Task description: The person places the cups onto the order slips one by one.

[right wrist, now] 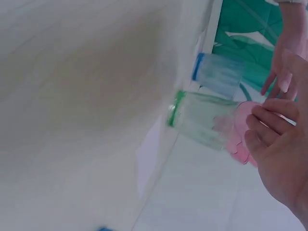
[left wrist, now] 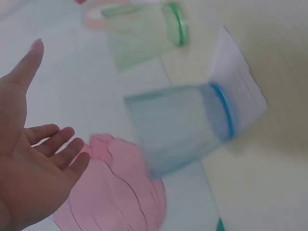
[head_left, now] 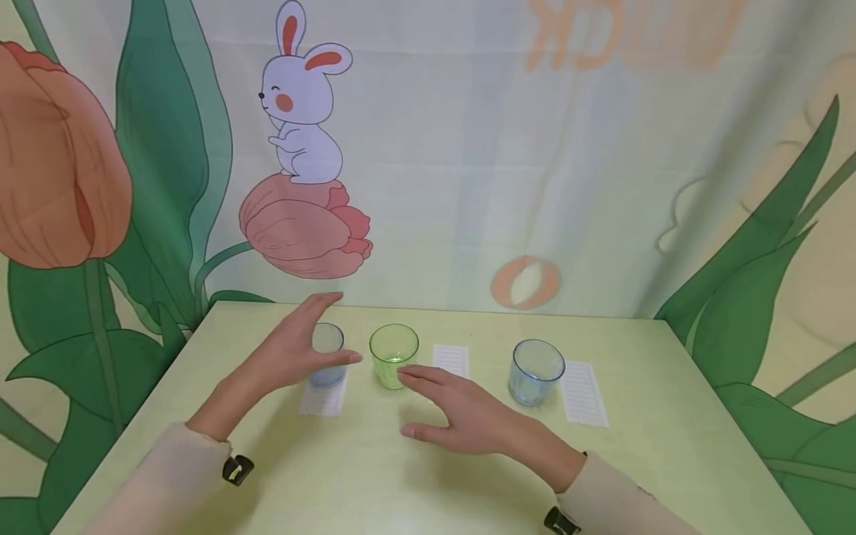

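The left sleeve [head_left: 160,472] and right sleeve [head_left: 622,494] are long, plain and pale beige. From here I can make out a small black fitting [head_left: 244,465] at the left one's right edge, and a second black fitting [head_left: 560,521] by the other's near edge. Left hand [head_left: 294,345] and right hand [head_left: 461,412] are bare.

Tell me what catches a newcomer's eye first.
Probably the white rabbit on the backdrop, sitting on a pink tulip left of centre in the head view. The big orange tulip at that view's left edge may compete. Then comes the green glass on the table, between the left blue glass and the right blue glass.
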The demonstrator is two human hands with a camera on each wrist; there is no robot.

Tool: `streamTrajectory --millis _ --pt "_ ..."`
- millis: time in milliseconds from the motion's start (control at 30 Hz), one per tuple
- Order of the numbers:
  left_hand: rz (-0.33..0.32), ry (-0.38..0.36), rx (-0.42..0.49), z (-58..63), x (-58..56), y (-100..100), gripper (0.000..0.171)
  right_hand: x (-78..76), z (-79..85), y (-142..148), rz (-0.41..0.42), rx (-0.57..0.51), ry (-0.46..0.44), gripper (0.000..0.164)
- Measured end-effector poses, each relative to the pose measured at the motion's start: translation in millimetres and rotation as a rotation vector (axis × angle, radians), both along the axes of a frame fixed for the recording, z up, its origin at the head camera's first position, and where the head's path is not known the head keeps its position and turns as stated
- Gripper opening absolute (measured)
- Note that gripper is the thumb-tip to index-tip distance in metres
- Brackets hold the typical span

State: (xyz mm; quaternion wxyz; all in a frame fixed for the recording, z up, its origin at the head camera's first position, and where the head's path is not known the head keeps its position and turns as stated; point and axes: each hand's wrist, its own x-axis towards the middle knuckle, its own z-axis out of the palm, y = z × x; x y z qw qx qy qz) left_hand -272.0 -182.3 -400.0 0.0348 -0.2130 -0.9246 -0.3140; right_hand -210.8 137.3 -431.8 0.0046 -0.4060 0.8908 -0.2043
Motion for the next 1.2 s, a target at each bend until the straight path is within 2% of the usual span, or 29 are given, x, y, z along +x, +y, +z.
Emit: streamTrajectory --millis 133,267,333,600,867,1067,1200 --pt "-0.03 -0.009 0.014 0.2 8.4 24.3 0.12 -1.6 -16.0 22.1 -0.104 -0.108 0.017 0.073" --pt "-0.053 -0.034 0.044 -9.2 7.9 47.5 0.121 -14.5 -36.3 39.1 -0.192 -0.185 0.041 0.071" --pt "-0.063 -0.049 0.043 -16.6 5.5 56.5 0.12 -20.8 -42.7 45.4 -0.227 -0.198 0.023 0.072" --pt "-0.04 -0.098 0.045 -38.3 -2.9 70.3 0.116 -35.1 -58.6 57.5 -0.272 -0.109 -0.114 0.079" --pt "-0.001 -0.088 0.047 -56.2 -10.4 80.0 0.109 -49.9 -73.6 62.9 -0.285 -0.03 -0.11 0.078" --pt "0.03 -0.066 0.056 -62.2 -10.6 80.5 0.105 -53.4 -77.4 59.8 -0.285 -0.012 -0.127 0.076" --pt "0.032 -0.064 0.095 -64.7 -11.1 77.6 0.101 -54.6 -77.8 57.0 -0.29 0.012 -0.128 0.071"
